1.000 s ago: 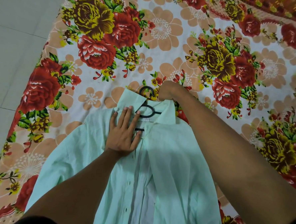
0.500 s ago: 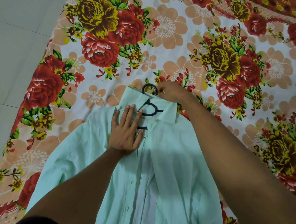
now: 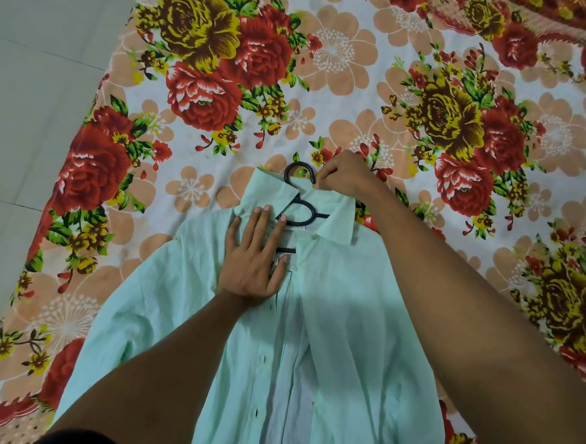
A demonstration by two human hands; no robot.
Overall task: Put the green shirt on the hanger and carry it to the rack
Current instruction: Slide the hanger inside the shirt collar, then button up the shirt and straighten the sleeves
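Note:
The pale green shirt (image 3: 347, 328) lies face up and unbuttoned on a floral bedsheet (image 3: 224, 80). A black hanger (image 3: 299, 215) is inside it, its hook sticking out above the collar and its neck showing in the collar opening. My left hand (image 3: 253, 257) lies flat with straight fingers on the shirt's left chest, just below the collar, fingertips touching the hanger. At the back of the collar, beside the hook, my right hand (image 3: 345, 177) pinches the fabric with curled fingers.
The floral bedsheet covers the surface under and beyond the shirt. Its left edge runs along a pale tiled floor (image 3: 35, 86). No rack is in view.
My right hand has shifted slightly and now pinches the collar beside the hook. My left hand stays flat on the shirt. The view has drifted a little.

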